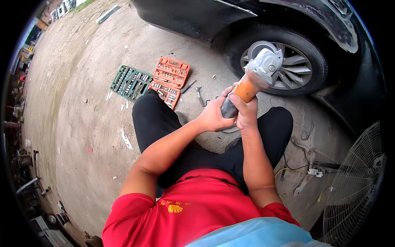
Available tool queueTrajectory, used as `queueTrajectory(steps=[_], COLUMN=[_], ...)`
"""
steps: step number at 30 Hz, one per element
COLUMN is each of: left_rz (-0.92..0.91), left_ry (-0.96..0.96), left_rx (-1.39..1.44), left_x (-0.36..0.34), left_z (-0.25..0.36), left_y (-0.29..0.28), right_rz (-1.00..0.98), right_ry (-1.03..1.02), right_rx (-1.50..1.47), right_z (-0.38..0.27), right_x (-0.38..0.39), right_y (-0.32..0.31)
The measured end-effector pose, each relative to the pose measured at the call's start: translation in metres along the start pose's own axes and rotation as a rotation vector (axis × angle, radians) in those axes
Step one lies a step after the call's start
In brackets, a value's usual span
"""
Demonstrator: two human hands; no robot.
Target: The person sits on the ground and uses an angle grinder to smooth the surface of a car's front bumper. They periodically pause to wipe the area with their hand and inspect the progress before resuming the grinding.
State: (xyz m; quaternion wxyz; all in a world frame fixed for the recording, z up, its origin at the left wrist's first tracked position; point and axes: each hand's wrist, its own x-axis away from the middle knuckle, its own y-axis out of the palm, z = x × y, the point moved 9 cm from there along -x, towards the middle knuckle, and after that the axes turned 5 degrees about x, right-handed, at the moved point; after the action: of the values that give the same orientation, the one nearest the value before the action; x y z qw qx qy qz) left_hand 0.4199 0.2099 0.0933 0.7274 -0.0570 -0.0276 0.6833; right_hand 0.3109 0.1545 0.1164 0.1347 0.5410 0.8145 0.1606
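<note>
Both my hands are wrapped around an angle grinder (248,87) with an orange and dark body and a dusty pale metal head. Its head points up and away, with the round disc and guard (261,48) at the far end, in front of the car wheel in this view. My left hand (216,115) closes round the dark rear part of the body. My right hand (247,111) grips just beside it, thumb along the orange section. Whether the disc is spinning cannot be made out.
A black car (181,18) with a silver-spoked wheel (294,68) stands ahead. Open socket sets, one green (131,83) and one orange (170,74), lie left, near a hammer-like tool (200,95). A wire-caged fan (354,185), cables and a white power strip (315,172) are at right.
</note>
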Motion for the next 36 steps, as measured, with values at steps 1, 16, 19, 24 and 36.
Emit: queueTrajectory(steps=[1,16,19,24,36], left_rz=[0.035,-0.103,-0.055,-0.044,-0.102], left_ry=[0.031,0.015,0.073,0.053,-0.235], left_rx=[-0.023,-0.019,-0.075,-0.072,-0.432], left_x=[-0.002,-0.016,-0.014,-0.012,-0.009], left_z=[0.004,-0.004,0.008,0.006,-0.049], left_y=[0.004,0.059,0.060,0.061,0.048], right_rz=[0.018,0.203,0.176,0.115,0.471], right_ry=[0.009,-0.050,-0.059,-0.047,0.228], right_rx=[-0.008,0.013,-0.002,-0.034,-0.117], right_z=[0.003,-0.012,-0.014,-0.015,0.062], right_x=[0.001,0.030,0.031,0.030,0.024], right_y=[-0.006,-0.059,-0.062,-0.058,-0.104])
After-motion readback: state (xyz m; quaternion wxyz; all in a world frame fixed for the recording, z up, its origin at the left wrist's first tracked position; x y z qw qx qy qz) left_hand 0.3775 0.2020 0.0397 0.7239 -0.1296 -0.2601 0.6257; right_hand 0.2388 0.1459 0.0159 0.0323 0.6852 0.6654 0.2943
